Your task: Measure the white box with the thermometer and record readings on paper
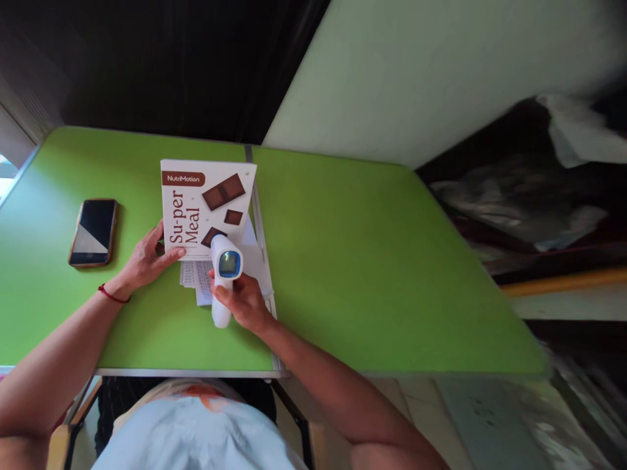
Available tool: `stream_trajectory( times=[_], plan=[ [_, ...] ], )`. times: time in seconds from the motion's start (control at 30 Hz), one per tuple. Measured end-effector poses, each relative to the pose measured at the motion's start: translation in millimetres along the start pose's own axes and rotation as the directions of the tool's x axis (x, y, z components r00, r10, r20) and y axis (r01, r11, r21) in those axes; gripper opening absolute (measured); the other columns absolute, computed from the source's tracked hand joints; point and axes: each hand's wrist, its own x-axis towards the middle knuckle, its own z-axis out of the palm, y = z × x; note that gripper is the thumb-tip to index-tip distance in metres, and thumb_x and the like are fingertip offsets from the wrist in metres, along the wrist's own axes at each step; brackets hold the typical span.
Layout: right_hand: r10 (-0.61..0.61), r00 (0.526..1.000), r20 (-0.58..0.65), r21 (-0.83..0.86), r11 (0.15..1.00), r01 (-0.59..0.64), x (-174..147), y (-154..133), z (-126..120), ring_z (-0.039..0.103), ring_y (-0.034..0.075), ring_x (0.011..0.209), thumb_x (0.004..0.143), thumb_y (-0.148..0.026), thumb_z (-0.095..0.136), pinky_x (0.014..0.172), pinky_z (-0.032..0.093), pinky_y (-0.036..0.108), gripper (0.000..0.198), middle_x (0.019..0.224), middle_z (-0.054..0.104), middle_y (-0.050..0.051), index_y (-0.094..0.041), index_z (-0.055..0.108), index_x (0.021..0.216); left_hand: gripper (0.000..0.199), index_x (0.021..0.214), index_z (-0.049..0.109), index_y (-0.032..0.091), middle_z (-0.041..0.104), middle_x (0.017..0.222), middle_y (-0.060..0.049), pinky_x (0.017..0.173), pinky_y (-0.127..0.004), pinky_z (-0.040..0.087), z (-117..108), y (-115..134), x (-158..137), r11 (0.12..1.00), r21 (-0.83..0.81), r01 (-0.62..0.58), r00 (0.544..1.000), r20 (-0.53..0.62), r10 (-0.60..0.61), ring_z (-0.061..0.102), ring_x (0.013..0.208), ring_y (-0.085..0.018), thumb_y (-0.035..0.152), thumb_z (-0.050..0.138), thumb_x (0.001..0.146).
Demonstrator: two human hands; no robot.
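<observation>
While left grip (147, 260) holds box (210, 202) | contents hidden | right grip (249, 302): thermometer (226, 266)

Thermometer (227, 266) looks smooth plast., box (209, 210) matt cardbd, phone scrn (93, 227) glossy, tabletop (372, 267) smooth.

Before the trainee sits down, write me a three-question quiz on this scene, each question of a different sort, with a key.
1. Which hand holds the thermometer?
2. Fill in the missing word: the brown label on the box reads ____.
3. True or false: the phone lies to the right of the box.

Key
1. The right hand.
2. NutriMotion.
3. False: the phone lies to the left of the box, on the green table.
</observation>
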Motion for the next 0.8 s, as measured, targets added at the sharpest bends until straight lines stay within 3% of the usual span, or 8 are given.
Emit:
stream_trajectory(
  times=[0.3,0.8],
  plan=[
    [0.013,1.000,-0.022,0.044,0.999,-0.012,0.0,-0.5,0.3,0.062,0.018,0.066,0.073,-0.073,0.090,0.066,0.056,0.035,0.054,0.077,0.072,0.002,-0.023,0.073,0.087,0.075,0.138,0.070,0.020,0.080,0.126,-0.014,0.096,-0.047,0.065,0.0,2.8,0.5,0.999,-0.035,-0.002,1.000,0.019,0.002,0.076,0.113,-0.034,0.078,0.075,0.092],
    [0.024,0.999,-0.030,0.014,1.000,-0.024,0.0,-3.2,-1.2,0.062,0.019,0.067,0.072,-0.077,0.089,0.067,0.057,0.035,0.057,0.077,0.071,0.002,-0.024,0.073,0.086,0.075,0.135,0.070,0.020,0.082,0.125,-0.015,0.083,-0.042,0.069,1.3,2.2,1.1,0.990,-0.135,0.050,0.999,0.018,-0.048,0.080,0.106,-0.033,0.073,0.085,0.086]
  ],
)
